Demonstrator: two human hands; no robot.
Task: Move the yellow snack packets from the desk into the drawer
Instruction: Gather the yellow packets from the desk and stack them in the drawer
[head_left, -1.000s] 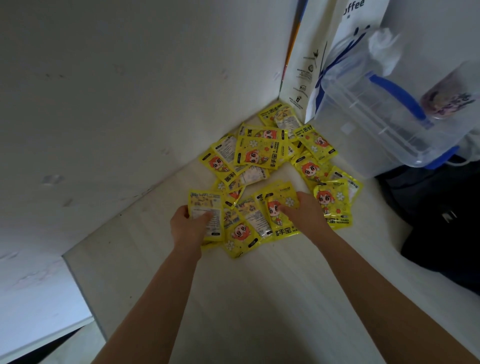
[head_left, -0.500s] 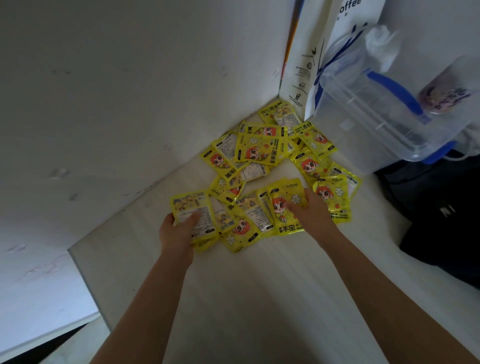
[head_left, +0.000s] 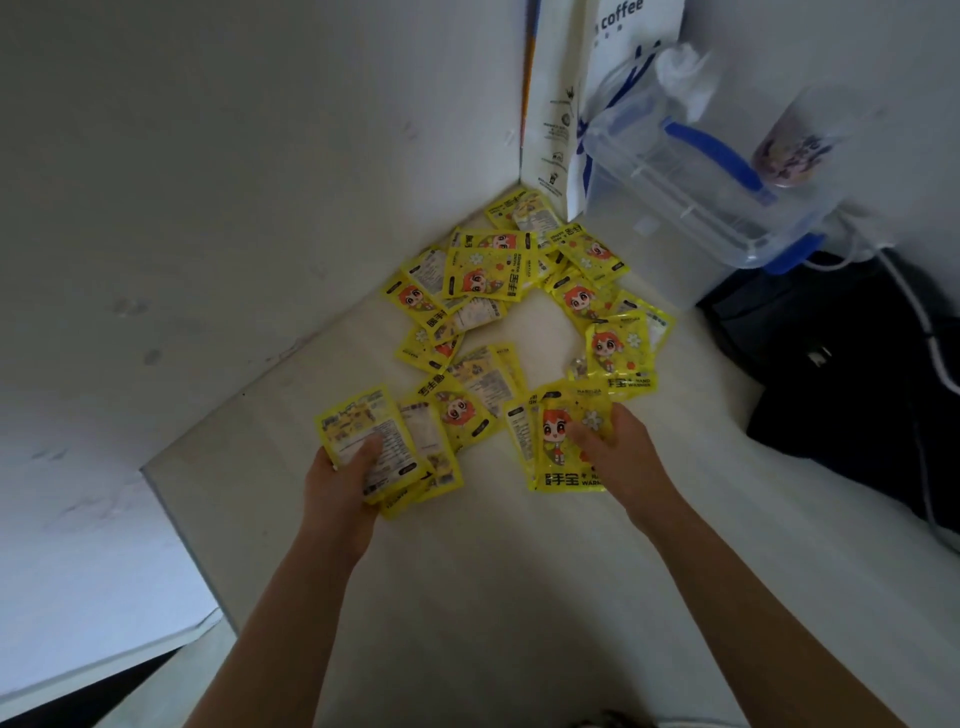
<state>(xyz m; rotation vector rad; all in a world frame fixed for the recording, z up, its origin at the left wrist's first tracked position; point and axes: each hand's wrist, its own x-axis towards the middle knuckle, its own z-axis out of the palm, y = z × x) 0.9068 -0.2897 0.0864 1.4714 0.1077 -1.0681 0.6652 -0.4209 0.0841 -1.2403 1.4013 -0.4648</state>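
Note:
Several yellow snack packets (head_left: 488, 275) with a red-haired cartoon figure lie scattered in the far corner of the pale desk (head_left: 493, 597). My left hand (head_left: 340, 475) grips a small stack of packets (head_left: 374, 441), thumb on top, at the near left of the pile. My right hand (head_left: 615, 452) pinches another few packets (head_left: 556, 441) at the near right, thumb pressed on the printed face. Both held bundles sit pulled away from the rest of the pile. No drawer shows in the head view.
A white wall panel (head_left: 234, 182) borders the desk on the left. A white coffee paper bag (head_left: 582, 93) and a clear plastic box with blue handle (head_left: 701, 182) stand at the back right. A black bag (head_left: 852, 374) lies to the right.
Both hands have drawn back toward me, each pulling its packets out of the pile. A bare gap has opened in the middle of the scattered packets.

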